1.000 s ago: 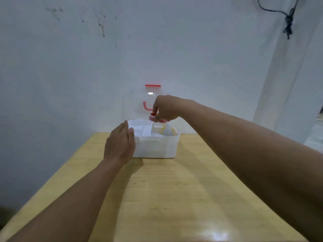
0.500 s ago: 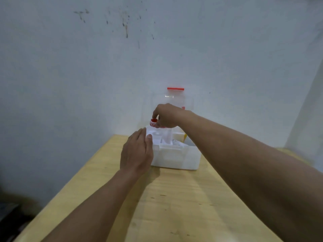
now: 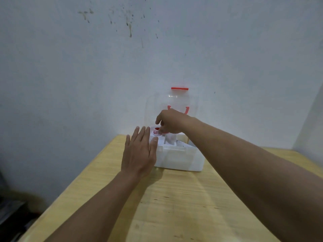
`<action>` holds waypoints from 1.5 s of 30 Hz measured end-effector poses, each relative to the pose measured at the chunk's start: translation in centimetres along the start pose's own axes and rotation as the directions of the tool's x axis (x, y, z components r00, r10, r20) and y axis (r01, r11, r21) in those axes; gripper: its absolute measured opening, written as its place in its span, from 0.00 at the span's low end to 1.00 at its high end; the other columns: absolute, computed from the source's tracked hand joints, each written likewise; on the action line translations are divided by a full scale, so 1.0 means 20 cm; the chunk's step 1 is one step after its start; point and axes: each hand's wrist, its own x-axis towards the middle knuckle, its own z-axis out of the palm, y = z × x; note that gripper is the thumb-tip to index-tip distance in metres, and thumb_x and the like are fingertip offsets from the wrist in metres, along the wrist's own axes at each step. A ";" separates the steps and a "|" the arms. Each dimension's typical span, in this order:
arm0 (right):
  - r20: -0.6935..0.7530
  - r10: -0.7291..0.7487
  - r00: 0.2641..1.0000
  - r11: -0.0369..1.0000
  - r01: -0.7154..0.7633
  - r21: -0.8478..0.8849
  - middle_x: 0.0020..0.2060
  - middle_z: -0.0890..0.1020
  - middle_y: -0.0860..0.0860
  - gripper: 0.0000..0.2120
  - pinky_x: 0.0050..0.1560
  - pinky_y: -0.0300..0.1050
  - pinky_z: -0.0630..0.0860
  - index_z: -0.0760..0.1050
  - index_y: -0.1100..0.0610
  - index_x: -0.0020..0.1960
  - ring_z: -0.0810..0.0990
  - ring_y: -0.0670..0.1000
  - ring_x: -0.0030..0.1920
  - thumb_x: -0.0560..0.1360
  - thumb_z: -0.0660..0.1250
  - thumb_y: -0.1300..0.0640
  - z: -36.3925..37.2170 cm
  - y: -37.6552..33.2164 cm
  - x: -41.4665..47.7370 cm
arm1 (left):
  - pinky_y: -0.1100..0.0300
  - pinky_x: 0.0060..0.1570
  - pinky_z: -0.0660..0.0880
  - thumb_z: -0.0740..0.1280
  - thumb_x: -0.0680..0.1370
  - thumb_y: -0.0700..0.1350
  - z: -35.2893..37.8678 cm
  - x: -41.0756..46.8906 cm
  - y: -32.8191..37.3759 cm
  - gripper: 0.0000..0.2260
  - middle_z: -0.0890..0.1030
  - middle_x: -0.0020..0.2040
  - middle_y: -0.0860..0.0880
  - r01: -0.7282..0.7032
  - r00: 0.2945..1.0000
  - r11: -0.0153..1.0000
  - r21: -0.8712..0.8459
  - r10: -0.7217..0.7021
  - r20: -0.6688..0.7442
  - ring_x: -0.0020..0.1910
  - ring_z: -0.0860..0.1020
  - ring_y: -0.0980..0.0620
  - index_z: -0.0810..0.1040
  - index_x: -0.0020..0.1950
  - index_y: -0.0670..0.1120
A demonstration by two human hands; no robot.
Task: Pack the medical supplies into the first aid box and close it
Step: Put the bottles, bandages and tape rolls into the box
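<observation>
the white first aid box sits at the far end of the wooden table, at about 12 o'clock from the person, its long axis running left to right. its clear lid stands upright against the wall, the red latch at the top edge. the right hand pinches a small red-and-white tape roll over the box's far left corner — the roll's open core faces up. the left hand is spread flat, fingers apart, at the box's 9 o'clock side, its thumb touching the rim.
</observation>
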 end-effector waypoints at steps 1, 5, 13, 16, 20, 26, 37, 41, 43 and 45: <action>-0.010 0.005 1.000 1.000 -0.005 0.014 0.57 0.83 0.53 0.25 0.54 0.42 0.72 0.76 0.58 0.68 0.81 0.54 0.57 0.75 0.73 0.48 0.00 0.00 0.00 | 0.51 0.77 0.45 0.41 0.81 0.61 0.00 0.00 -0.01 0.31 0.60 0.79 0.50 -0.015 1.000 0.999 0.032 0.015 0.001 0.79 0.50 0.54 0.59 0.78 0.46; -0.036 0.016 0.999 0.999 -0.015 0.042 0.57 0.83 0.54 0.24 0.53 0.42 0.71 0.78 0.60 0.65 0.80 0.54 0.54 0.75 0.73 0.48 0.00 0.00 -0.01 | 0.53 0.76 0.40 0.38 0.79 0.62 0.00 0.01 -0.03 0.33 0.57 0.79 0.50 -0.035 0.999 0.995 0.088 0.034 0.013 0.79 0.47 0.54 0.58 0.79 0.47; -0.037 0.062 0.997 0.993 -0.058 0.101 0.45 0.85 0.55 0.17 0.49 0.44 0.79 0.83 0.64 0.52 0.83 0.54 0.42 0.75 0.72 0.49 0.03 -0.01 -0.01 | 0.53 0.76 0.40 0.37 0.79 0.64 0.00 0.01 -0.03 0.34 0.57 0.79 0.51 -0.031 0.999 0.997 0.074 0.028 0.041 0.79 0.48 0.55 0.57 0.79 0.49; -0.029 0.076 0.997 0.990 -0.072 0.120 0.41 0.84 0.53 0.16 0.41 0.38 0.73 0.83 0.63 0.49 0.82 0.51 0.37 0.76 0.70 0.49 0.04 -0.02 -0.01 | 0.53 0.76 0.41 0.36 0.77 0.64 0.00 0.01 -0.03 0.35 0.58 0.79 0.51 -0.029 0.999 0.998 0.063 0.026 0.045 0.79 0.49 0.55 0.57 0.79 0.49; -0.041 0.071 0.997 0.986 -0.064 0.154 0.44 0.86 0.55 0.11 0.44 0.39 0.76 0.84 0.63 0.52 0.85 0.53 0.41 0.78 0.69 0.55 0.04 -0.01 -0.02 | 0.54 0.75 0.40 0.36 0.78 0.64 0.01 0.01 -0.03 0.34 0.57 0.79 0.52 -0.026 0.998 0.997 0.071 0.021 0.060 0.79 0.49 0.56 0.55 0.79 0.50; -0.073 0.055 0.996 0.970 -0.036 0.239 0.48 0.87 0.55 0.09 0.47 0.39 0.79 0.84 0.61 0.54 0.85 0.50 0.43 0.77 0.70 0.60 0.04 0.00 -0.02 | 0.54 0.76 0.44 0.37 0.78 0.64 0.01 0.02 -0.03 0.35 0.60 0.79 0.52 -0.019 0.998 0.998 0.064 0.016 0.060 0.78 0.52 0.56 0.58 0.79 0.49; -0.085 0.070 0.994 0.970 -0.048 0.239 0.50 0.86 0.55 0.10 0.48 0.41 0.80 0.84 0.61 0.55 0.83 0.49 0.42 0.76 0.68 0.66 0.06 0.03 -0.01 | 0.50 0.76 0.49 0.37 0.78 0.64 -0.01 0.01 -0.02 0.34 0.63 0.77 0.51 -0.022 0.998 0.999 0.049 0.019 0.054 0.77 0.57 0.54 0.60 0.78 0.50; -0.126 0.092 0.988 0.972 -0.062 0.228 0.51 0.86 0.55 0.12 0.53 0.45 0.80 0.84 0.61 0.55 0.83 0.52 0.46 0.77 0.64 0.64 0.03 0.04 -0.03 | 0.50 0.76 0.50 0.39 0.79 0.62 -0.03 0.02 -0.02 0.32 0.65 0.77 0.53 -0.044 0.996 0.996 0.077 0.038 0.082 0.77 0.57 0.54 0.61 0.78 0.51; -0.165 0.111 0.980 0.978 -0.078 0.194 0.51 0.85 0.54 0.12 0.56 0.49 0.78 0.84 0.59 0.52 0.82 0.53 0.48 0.77 0.61 0.63 -0.02 0.05 -0.05 | 0.47 0.76 0.52 0.40 0.79 0.61 -0.05 0.05 -0.01 0.30 0.67 0.76 0.53 -0.054 0.995 0.996 0.074 0.048 0.091 0.76 0.60 0.54 0.63 0.77 0.52; -0.243 0.123 0.962 0.987 -0.092 0.133 0.49 0.85 0.53 0.13 0.55 0.52 0.79 0.83 0.56 0.48 0.82 0.55 0.48 0.76 0.60 0.60 -0.10 0.08 -0.09 | 0.44 0.74 0.56 0.43 0.80 0.61 -0.07 0.10 0.02 0.29 0.69 0.74 0.52 -0.046 0.996 0.998 0.041 0.042 0.078 0.74 0.63 0.53 0.65 0.76 0.52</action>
